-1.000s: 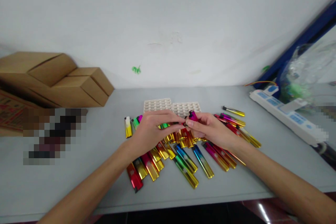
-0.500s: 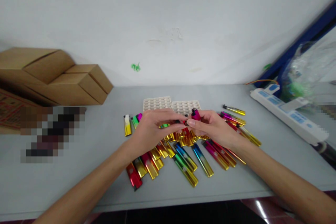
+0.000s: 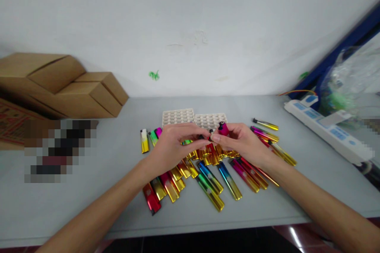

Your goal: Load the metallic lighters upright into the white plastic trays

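A magenta lighter (image 3: 223, 128) is held at centre frame in the right hand (image 3: 242, 144), fingers curled and pinched about its body, top end upward. The left hand (image 3: 172, 146) is brought against it, fingertips pressed together on a small dark part (image 3: 202, 137) at the lighter's side. Beneath both hands, a heap of metallic lighters (image 3: 208, 174) in gold, red, blue and green is spread on the grey table (image 3: 89, 189). Two white cell trays (image 3: 192, 118) are set just behind. Cardboard boxes (image 3: 65, 87) are stacked at upper left; a white power strip (image 3: 326, 132) is laid at right.
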### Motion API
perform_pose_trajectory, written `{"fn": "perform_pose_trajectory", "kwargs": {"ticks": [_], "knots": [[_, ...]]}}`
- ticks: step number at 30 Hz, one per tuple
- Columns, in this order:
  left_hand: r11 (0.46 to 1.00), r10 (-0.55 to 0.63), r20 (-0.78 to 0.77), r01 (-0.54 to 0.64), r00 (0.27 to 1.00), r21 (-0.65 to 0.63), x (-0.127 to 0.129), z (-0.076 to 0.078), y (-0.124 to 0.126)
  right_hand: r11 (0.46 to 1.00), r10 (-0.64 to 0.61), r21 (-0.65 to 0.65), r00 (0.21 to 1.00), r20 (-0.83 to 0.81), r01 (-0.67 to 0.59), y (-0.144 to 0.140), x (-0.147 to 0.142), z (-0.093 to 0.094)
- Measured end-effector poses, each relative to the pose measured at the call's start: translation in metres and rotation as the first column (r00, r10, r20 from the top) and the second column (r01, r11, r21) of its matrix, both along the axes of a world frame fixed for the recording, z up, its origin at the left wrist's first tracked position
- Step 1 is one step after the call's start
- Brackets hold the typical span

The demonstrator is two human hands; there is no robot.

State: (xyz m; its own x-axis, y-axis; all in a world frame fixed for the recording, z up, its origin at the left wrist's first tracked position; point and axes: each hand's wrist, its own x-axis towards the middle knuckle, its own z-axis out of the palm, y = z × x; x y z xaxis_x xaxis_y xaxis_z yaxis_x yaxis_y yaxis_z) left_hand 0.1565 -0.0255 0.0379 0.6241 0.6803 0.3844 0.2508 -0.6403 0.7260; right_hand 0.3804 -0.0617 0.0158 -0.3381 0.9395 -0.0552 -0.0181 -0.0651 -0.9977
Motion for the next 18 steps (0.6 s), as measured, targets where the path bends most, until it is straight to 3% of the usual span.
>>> {"fn": "perform_pose_trajectory", "kwargs": {"ticks": [4,9,15,18], "knots": [[0.991,0.054,0.060,-0.046,0.997,-0.128,0.001,-0.001,0.000,0.987,-0.031,0.158,0.998,0.058,0.021,-0.001,0.001,0.003],[0.903,0.163,0.283,-0.028,0.945,-0.428,0.001,0.004,-0.002,0.917,-0.094,0.400,0.970,0.224,-0.004,-0.004,0.005,0.008],[0.903,0.203,0.348,-0.037,0.915,-0.429,0.001,0.014,-0.015,0.773,-0.097,0.611,0.919,0.383,-0.172,-0.005,0.008,0.010],[0.930,0.207,0.331,-0.080,0.920,-0.359,0.002,0.016,-0.021,0.739,-0.144,0.651,0.904,0.403,-0.173,-0.006,0.008,0.007]]}}
